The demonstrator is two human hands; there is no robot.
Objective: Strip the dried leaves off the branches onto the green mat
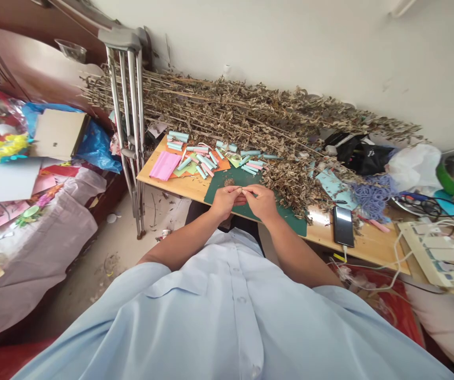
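Note:
My left hand and my right hand meet fingertip to fingertip over the near edge of a dark green mat. Both are pinched closed around something too small to make out. Just beyond my left hand lies a small brown clump of crumbled plant matter. Dried leaves are heaped on the mat to the right of my right hand. Pale blue and pink paper rolls lie behind my hands, with more paper rolls to the left.
Long dried plant stalks stretch along the wall. Metal crutches stand at the table's left. Pink paper lies on the left end. To the right are a phone on a cable, purple cord and a power strip.

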